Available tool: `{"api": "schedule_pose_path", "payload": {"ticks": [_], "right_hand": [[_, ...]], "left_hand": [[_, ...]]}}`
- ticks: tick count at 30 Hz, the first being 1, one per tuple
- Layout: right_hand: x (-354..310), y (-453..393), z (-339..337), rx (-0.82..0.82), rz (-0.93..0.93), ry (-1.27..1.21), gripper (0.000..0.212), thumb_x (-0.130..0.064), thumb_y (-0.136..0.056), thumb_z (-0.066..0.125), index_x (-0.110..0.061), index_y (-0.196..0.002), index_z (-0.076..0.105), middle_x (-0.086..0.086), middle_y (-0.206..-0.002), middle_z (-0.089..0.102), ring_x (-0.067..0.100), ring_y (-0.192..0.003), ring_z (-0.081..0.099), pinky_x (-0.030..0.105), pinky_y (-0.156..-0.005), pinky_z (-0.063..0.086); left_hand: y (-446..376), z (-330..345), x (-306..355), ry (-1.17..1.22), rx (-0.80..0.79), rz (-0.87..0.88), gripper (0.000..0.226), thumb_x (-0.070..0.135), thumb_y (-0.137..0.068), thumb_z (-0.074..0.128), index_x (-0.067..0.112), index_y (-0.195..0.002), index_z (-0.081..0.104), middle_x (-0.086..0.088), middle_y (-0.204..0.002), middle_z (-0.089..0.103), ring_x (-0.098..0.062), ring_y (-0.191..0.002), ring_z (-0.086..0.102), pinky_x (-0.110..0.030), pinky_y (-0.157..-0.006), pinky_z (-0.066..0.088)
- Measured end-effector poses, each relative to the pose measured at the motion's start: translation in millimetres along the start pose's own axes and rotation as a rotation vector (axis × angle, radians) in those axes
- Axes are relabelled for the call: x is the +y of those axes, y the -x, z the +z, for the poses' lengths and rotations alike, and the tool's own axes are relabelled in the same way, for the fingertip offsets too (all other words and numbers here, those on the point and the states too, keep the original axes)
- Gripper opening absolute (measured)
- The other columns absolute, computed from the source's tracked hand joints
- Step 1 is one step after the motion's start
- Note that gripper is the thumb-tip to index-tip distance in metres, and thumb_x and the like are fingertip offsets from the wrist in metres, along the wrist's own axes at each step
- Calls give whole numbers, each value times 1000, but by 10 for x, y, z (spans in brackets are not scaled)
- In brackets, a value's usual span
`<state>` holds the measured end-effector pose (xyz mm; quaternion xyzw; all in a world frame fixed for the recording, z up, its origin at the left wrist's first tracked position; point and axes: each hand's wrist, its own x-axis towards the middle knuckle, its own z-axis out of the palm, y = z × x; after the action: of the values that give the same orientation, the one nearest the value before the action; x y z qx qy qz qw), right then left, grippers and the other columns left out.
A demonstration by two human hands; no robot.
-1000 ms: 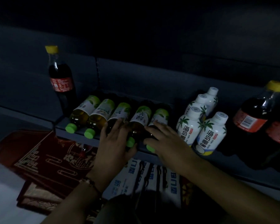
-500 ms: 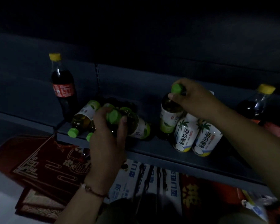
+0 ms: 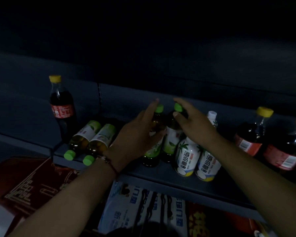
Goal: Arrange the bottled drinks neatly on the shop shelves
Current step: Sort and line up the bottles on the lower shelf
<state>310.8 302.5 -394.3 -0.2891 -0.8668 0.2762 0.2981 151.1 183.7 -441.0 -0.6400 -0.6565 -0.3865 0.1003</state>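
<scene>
Two green-capped tea bottles stand upright side by side on the dark shelf [image 3: 178, 181]. My left hand [image 3: 137, 134] wraps the left tea bottle [image 3: 156, 124] with its index finger stretched up beside the cap. My right hand [image 3: 191, 124] pinches the neck of the right tea bottle [image 3: 171, 142] just under its cap. Two more tea bottles [image 3: 83, 139] [image 3: 100, 142] lie flat to the left, with their caps towards me. White coconut drink bottles [image 3: 186, 156] [image 3: 208, 165] stand right of the upright pair, under my right wrist.
A yellow-capped cola bottle [image 3: 62, 106] stands at the shelf's left end. Two larger cola bottles [image 3: 249, 135] [image 3: 287, 149] stand at the right. Below the shelf lie blue-and-white packs [image 3: 143, 207] and red boxes [image 3: 29, 182]. The shelf above is dark.
My left hand lifted a lying tea bottle and stood it upright beside the one my right hand holds. Two of the lying bottles stay at the left.
</scene>
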Motion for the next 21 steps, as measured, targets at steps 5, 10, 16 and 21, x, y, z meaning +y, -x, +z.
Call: {"api": "schedule_pose_path", "payload": {"ticks": [5,10,16,21], "right_hand": [[-30,114,107,175,-146,268,57,-30,-96,57,-23,-148,36,10,-154,34,25,-140,33,40,-113,33],[-348,584,849,-5,-620,394,49,-30,-90,52,-23,-138,47,5,-151,33,26,-140,26,39,-109,28],[-423,518,1776,-372,-514,421,50,-19,-95,52,-27,-144,44,7,-162,16,31,-149,6,48,-120,10],[-333,378,1902,-360,-576,603,34,-20,-65,86,-19,-93,69,12,-127,62,42,-126,52,56,-99,46]], "left_hand": [[235,-73,-58,37,-8,0,85,47,-95,58,27,-158,7,-2,-151,41,-15,-130,46,-35,-101,45],[1113,-362,-656,-272,53,-180,71,59,-96,42,19,-154,28,-5,-152,37,-23,-141,33,-49,-114,28],[1644,-466,-1138,-451,-138,-275,77,65,-93,37,26,-157,18,1,-162,25,-22,-151,13,-51,-119,11],[1515,-380,-1177,-521,-7,-342,51,40,-83,74,11,-122,58,-15,-127,63,-33,-131,49,-55,-108,36]]}}
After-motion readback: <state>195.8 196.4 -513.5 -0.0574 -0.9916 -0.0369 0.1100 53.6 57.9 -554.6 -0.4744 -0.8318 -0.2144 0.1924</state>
